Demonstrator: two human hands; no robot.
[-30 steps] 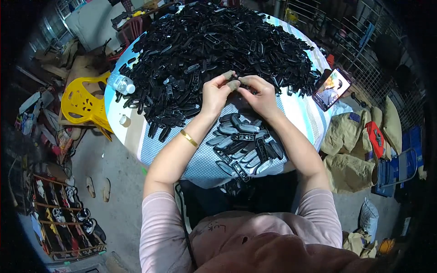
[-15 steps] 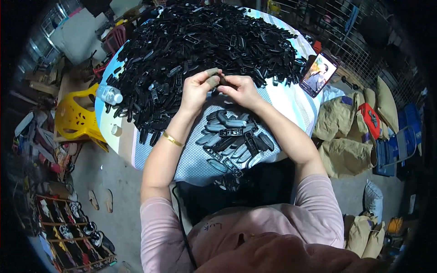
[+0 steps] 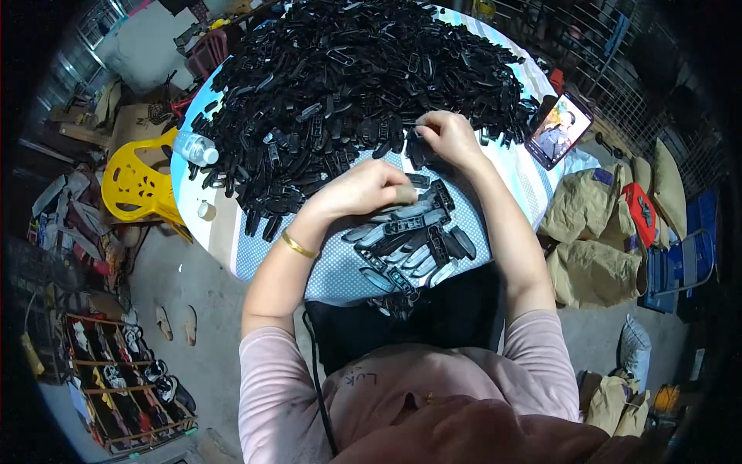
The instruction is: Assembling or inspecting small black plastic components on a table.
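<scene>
A large heap of small oblong black plastic pieces (image 3: 340,77) covers the far part of a round table (image 3: 321,274). In front of it lies a smaller group of grey and black oblong pieces (image 3: 413,243), some with open frames. My left hand (image 3: 363,189) is over the far left of this group, its fingers curled down and tan coverings on the fingertips. At the near edge of the heap, my right hand (image 3: 450,138) has its thumb and fingers closed together beside black pieces. What either hand holds, if anything, is hidden.
A phone (image 3: 558,131) stands lit at the table's right edge. On the left edge are a clear plastic bottle (image 3: 195,148) and a small cup (image 3: 205,210). A yellow chair (image 3: 139,178) stands left, brown paper sacks (image 3: 595,271) right, a shoe rack (image 3: 127,387) lower left.
My hands were together between the heap and the smaller group; now they are apart. The left came nearer, down to the group; the right went right to the heap's edge. The view shifted slightly.
</scene>
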